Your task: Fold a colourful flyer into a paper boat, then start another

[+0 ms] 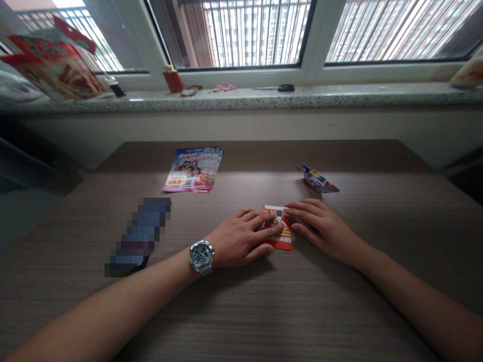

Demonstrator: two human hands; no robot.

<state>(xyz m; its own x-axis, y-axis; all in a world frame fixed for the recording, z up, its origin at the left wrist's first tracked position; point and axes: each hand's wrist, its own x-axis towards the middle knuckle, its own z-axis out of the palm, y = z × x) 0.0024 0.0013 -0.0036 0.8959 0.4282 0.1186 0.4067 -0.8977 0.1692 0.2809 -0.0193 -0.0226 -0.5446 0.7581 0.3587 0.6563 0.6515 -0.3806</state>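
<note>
A small folded paper flyer (282, 242), orange with a white strip along its far edge, lies flat on the table. My left hand (245, 239), with a metal watch (201, 254) on its wrist, rests across the flyer's left part, fingers stretched out over it. From the other side, my right hand (320, 226) has its fingertips at the flyer's upper right edge, fingers extended and slightly apart. Part of the print is hidden under the left fingers. Beyond my right hand sits a folded paper boat (319, 180) made of printed paper.
A stack of printed flyers (194, 171) lies at the back left of the brown table (241, 311). Nearer is a pixelated phone (141, 236), close to my left forearm. On the stone windowsill (320, 100) are scissors (285, 88), a red box (172, 81) and a food bag (60, 68).
</note>
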